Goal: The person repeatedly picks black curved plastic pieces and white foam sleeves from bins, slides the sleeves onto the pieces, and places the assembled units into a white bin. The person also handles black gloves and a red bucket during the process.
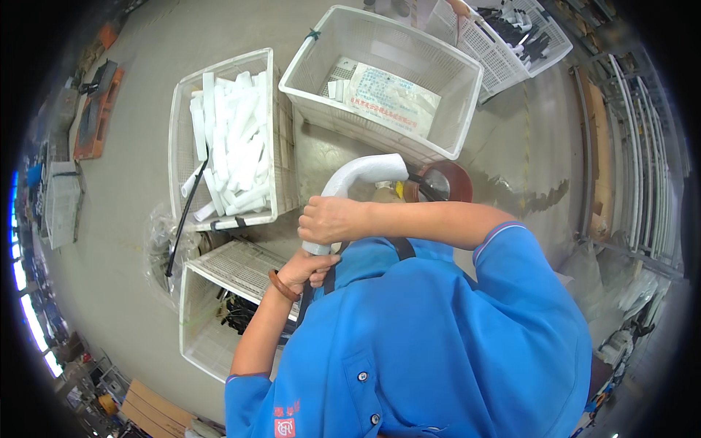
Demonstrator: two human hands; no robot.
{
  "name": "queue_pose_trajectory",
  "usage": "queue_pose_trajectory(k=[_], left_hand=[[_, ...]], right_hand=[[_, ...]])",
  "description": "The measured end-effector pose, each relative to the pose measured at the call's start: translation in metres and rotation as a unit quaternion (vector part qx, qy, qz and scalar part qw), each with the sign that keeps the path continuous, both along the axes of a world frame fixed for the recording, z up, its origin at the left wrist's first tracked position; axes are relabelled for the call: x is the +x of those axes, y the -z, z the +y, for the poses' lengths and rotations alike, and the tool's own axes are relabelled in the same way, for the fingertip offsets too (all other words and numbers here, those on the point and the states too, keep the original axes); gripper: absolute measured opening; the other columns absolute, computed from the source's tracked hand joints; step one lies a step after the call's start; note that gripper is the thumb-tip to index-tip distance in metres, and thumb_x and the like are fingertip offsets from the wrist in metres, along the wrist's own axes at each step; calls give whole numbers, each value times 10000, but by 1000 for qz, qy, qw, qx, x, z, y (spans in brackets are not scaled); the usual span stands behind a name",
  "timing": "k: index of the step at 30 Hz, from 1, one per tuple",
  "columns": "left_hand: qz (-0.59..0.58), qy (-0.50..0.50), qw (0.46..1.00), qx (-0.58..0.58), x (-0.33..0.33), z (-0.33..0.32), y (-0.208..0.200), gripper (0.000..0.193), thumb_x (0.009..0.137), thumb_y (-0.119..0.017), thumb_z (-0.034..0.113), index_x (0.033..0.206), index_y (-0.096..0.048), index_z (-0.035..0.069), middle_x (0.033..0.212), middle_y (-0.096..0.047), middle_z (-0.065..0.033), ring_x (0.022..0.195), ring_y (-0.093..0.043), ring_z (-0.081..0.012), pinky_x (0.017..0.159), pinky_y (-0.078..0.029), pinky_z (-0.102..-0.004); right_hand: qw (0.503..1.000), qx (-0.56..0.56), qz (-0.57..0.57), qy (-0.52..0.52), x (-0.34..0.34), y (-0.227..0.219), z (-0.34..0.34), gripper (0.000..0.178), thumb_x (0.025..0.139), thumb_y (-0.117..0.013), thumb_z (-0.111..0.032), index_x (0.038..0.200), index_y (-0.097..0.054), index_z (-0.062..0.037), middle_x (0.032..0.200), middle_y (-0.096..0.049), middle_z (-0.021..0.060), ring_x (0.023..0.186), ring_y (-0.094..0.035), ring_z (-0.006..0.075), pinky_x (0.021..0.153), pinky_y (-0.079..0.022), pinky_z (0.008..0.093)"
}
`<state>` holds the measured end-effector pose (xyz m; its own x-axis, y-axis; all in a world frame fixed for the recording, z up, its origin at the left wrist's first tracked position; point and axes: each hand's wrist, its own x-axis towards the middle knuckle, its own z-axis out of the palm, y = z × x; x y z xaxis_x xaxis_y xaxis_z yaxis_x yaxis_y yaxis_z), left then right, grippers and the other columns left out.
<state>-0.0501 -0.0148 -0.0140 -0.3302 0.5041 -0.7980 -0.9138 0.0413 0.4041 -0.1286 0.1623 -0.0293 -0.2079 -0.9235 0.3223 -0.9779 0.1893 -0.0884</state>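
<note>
A white foam tube (365, 169) curves in front of my body, and a black bar (427, 188) sticks out of its far right end. My right hand (330, 219) is closed around the tube near its lower end. Just below that end, my left hand (308, 269) is closed, with a brown bangle on its wrist. Dark bar shows beneath the left fingers; the grip itself is partly hidden. Ahead to the left, a white crate (274, 146) holds many loose white foam tubes (237, 139).
A large white crate (292, 80) ahead contains a printed sack (394, 98) and short white pieces. Black parts lie in a tipped crate (193, 321) at lower left. A black rod (186, 212) leans on the tube crate. A reddish bucket (456, 181) stands right; another hand (458, 7) touches the far crate (478, 47).
</note>
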Motion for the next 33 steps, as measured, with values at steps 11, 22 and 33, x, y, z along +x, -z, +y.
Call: queue_pose_trajectory(k=[11, 22, 33], left_hand=[[551, 101, 770, -305, -228, 141, 3, 544, 798, -783, 152, 1237, -496, 9, 1100, -656, -162, 997, -670, -282, 850, -537, -380], [195, -107, 948, -226, -199, 143, 178, 223, 901, -642, 33, 1106, -554, 34, 928, -623, -36, 806, -624, -109, 666, -509, -237], [-96, -161, 940, -284, -118, 89, 236, 231, 950, -602, 86, 1155, -522, 17, 982, -682, -138, 771, -699, -199, 612, -573, -273]], right_hand=[[941, 20, -185, 282, -169, 70, 237, 61, 759, -622, -162, 811, -598, -140, 759, -612, 34, 772, -650, 242, 714, -492, 390], [691, 227, -254, 637, -221, 192, 474, 216, 696, -657, -50, 909, -632, -65, 898, -691, 164, 820, -682, 348, 725, -544, 458], [698, 218, -380, 567, -330, 413, 394, 258, 762, -628, -100, 1020, -635, -102, 973, -701, 125, 947, -670, 296, 995, -427, 480]])
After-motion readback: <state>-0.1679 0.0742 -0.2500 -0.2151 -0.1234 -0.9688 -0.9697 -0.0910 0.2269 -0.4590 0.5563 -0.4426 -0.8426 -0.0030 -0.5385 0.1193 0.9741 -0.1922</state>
